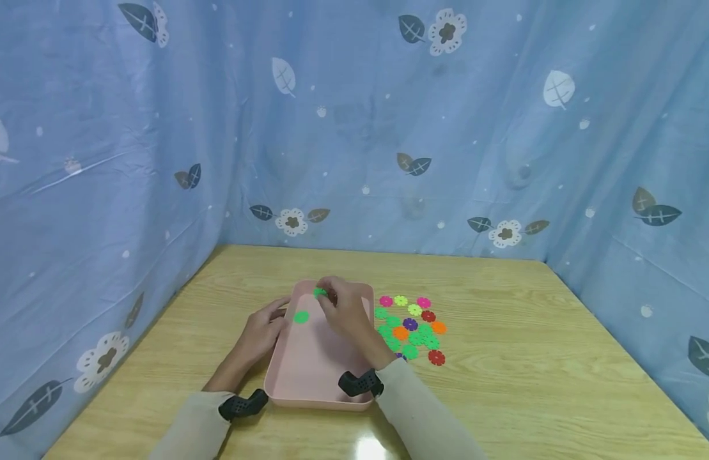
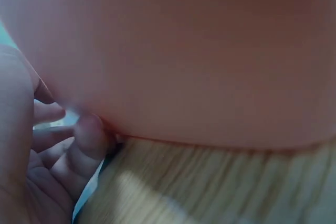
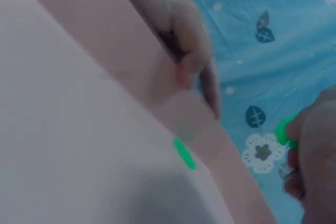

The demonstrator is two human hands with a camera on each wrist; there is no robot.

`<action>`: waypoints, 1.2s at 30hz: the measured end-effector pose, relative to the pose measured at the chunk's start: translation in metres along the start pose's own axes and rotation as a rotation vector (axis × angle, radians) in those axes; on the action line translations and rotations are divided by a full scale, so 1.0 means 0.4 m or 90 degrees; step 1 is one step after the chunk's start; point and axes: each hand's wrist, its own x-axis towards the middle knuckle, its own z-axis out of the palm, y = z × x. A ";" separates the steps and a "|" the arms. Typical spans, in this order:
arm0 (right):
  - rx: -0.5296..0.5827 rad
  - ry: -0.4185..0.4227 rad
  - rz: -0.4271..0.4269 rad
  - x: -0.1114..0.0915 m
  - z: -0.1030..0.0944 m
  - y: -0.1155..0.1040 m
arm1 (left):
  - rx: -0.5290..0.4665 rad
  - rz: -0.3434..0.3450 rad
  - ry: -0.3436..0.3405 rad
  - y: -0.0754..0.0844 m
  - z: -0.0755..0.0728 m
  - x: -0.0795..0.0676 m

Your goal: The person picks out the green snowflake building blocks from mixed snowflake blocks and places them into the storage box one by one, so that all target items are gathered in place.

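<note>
A pink rectangular tray lies lengthwise in front of me. At its left wall, my left hand holds the rim; the left wrist view shows fingertips against the lower edge of the tray's outer side. Over the far part of the tray, my right hand pinches a green notched plastic disc between thumb and fingers. The same held disc shows bright green in the right wrist view. Another green disc lies flat on the tray floor near the left wall.
Right of the tray, flat notched discs lie spread on the wooden table, several of them green, others red, orange, purple, pink and yellow. A blue patterned curtain hangs behind.
</note>
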 end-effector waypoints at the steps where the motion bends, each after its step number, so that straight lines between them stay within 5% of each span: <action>1: 0.003 -0.013 0.007 -0.003 0.003 0.004 | -0.002 -0.001 -0.001 0.000 0.000 0.002; 10: 0.025 -0.107 0.157 -0.014 0.023 0.027 | -0.014 -0.003 -0.009 0.007 0.001 0.009; 20: -0.010 -0.133 0.289 -0.017 0.033 0.051 | -0.023 -0.005 -0.012 0.002 0.004 0.001; 36: 0.009 -0.139 0.329 -0.012 0.032 0.042 | -0.021 -0.008 -0.008 -0.003 0.002 0.001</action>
